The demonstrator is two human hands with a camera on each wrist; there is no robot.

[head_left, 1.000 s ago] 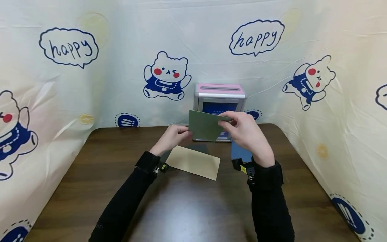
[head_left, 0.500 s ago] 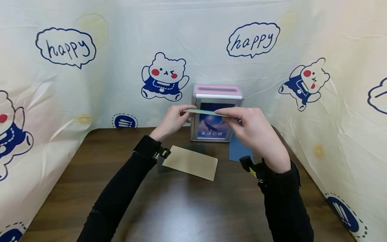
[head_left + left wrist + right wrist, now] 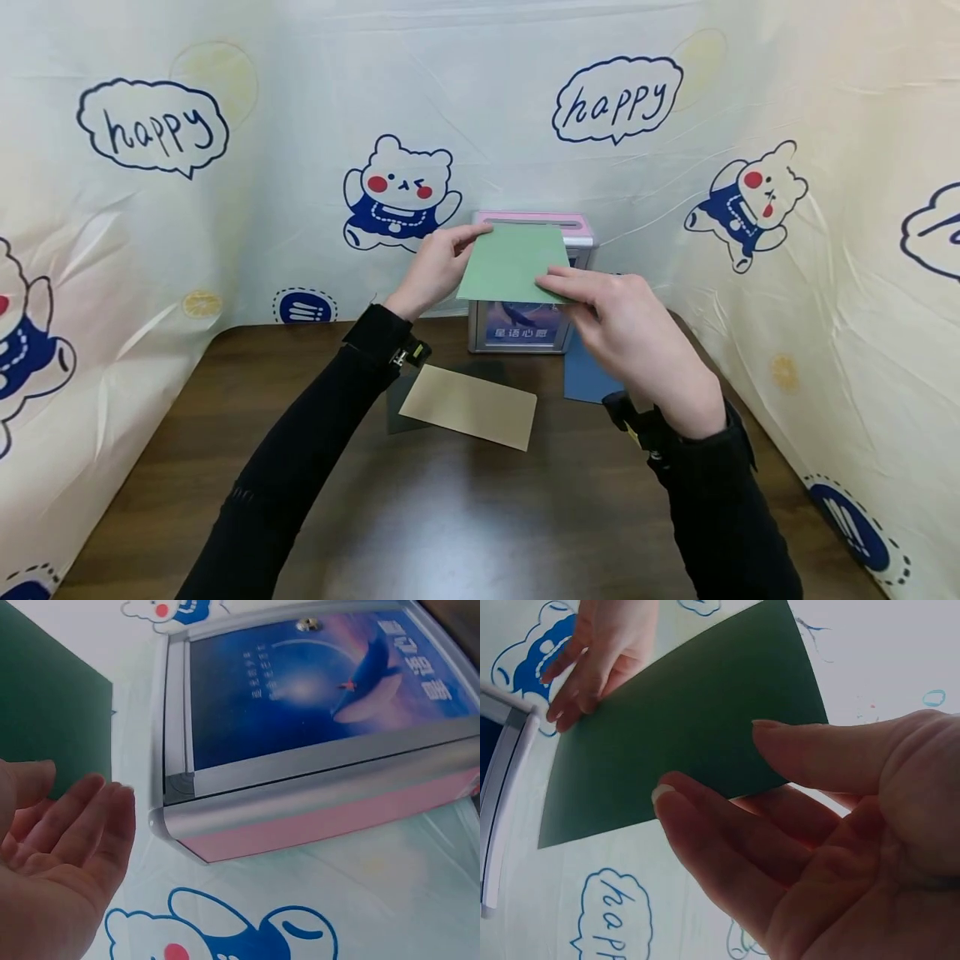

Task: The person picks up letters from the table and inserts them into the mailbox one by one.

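Since prev. frame, L hand (image 3: 433, 265) and green rectangular paper card (image 3: 506, 260) have moved up in head view; card, then seen edge-on, now shows its top face. L grip: pinches card at its far L corner, thumb and fingers on opposite sides. R hand (image 3: 648, 342): grip pinches near R corner, fingers laid on top face, thumb below. Card pos.: in air btw. both hands, tilted, overlapping upper part of silver-framed box w/ pink slotted top (image 3: 525, 329) in head view; L wrist view shows gap btw. card and box. Box front: blue panel w/ whale picture and white lettering. Box stands upright at rear of brown wood-grain surface (image 3: 450, 517). Below hands, beige rectangular paper card (image 3: 468, 408) lies at an angle, partly over dark grey-green flat sheet (image 3: 397, 396). Blue rectangular flat card (image 3: 588, 377) lies near box base, R side, partly hidden by R hand. Backdrop: pale cloth (image 3: 322, 100) w/ bear prints and "happy" bubbles.
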